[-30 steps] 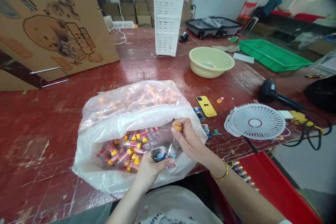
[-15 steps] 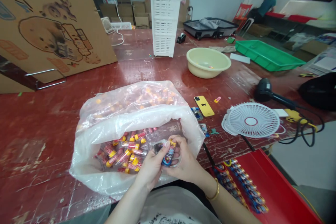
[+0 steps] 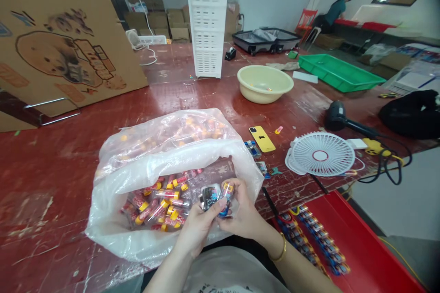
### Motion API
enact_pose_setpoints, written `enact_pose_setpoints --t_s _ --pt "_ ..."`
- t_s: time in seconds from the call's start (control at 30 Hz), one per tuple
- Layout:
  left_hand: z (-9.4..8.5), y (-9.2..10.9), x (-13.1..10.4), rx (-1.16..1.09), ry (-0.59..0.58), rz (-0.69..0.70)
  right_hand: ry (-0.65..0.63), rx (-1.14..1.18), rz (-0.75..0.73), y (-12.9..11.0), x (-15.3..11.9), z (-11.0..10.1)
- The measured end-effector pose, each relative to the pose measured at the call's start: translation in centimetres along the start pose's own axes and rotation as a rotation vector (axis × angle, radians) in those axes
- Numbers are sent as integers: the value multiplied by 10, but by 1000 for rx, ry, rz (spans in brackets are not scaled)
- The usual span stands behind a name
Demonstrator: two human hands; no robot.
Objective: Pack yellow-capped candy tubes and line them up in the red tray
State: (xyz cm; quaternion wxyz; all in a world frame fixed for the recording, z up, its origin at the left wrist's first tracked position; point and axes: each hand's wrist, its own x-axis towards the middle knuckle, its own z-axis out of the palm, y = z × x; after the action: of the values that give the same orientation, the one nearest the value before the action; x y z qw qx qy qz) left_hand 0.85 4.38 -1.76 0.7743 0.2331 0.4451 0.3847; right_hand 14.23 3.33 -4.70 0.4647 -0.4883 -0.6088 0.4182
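Both my hands meet over the right part of an open clear plastic bag (image 3: 178,158). My left hand (image 3: 202,219) is closed on a small dark printed packet (image 3: 210,194), its thumb reaching across to the right. My right hand (image 3: 242,213) has its fingers wrapped round a small tube with a blue and yellow printed label (image 3: 226,194). The packet and tube lie side by side. Inside the bag, left of my hands, are several clear tubes (image 3: 165,203) with yellow caps and red contents.
A cardboard box (image 3: 68,50) stands back left, a white basket stack (image 3: 208,23) behind the bag. To the right are a cream basin (image 3: 265,96), yellow phone (image 3: 262,139), white fan (image 3: 319,155), hair dryer (image 3: 338,116), and red tray (image 3: 364,238) holding packets. A person (image 3: 335,11) is far back.
My left hand's fingers have shifted, and more of the dark packet shows beside the tube. The tube is slightly more tilted. The camera view has turned a little to the right.
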Motion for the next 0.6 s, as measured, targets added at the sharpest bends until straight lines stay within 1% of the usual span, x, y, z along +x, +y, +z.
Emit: enact_pose_setpoints --t_s 0.13,0.2,0.23,0.27,0.33,0.4,0.47,0.5,0.57,0.6 --pt "-1 -2 1 45 -18 10 -13 57 -2 -3 -1 -8" --pt "0 -4 0 77 -9 23 -14 177 24 -4 -2 -13" --pt "2 -5 0 87 4 28 7 263 56 -5 -2 -15" --pt "5 -7 -1 95 23 32 44 356 98 -6 -3 -16" --pt "14 -13 -3 108 53 21 156 529 187 -8 -7 -18" --pt "26 -19 -4 119 62 -28 274 650 242 -6 -16 -24" --pt "37 -25 -3 131 49 -90 430 684 251 3 -31 -43" --pt "42 -27 -2 140 45 -111 540 637 278 11 -44 -58" --pt "49 -29 2 150 51 -142 791 444 413 32 -81 -101" --pt "51 -30 4 145 61 -154 920 311 526 44 -105 -126"
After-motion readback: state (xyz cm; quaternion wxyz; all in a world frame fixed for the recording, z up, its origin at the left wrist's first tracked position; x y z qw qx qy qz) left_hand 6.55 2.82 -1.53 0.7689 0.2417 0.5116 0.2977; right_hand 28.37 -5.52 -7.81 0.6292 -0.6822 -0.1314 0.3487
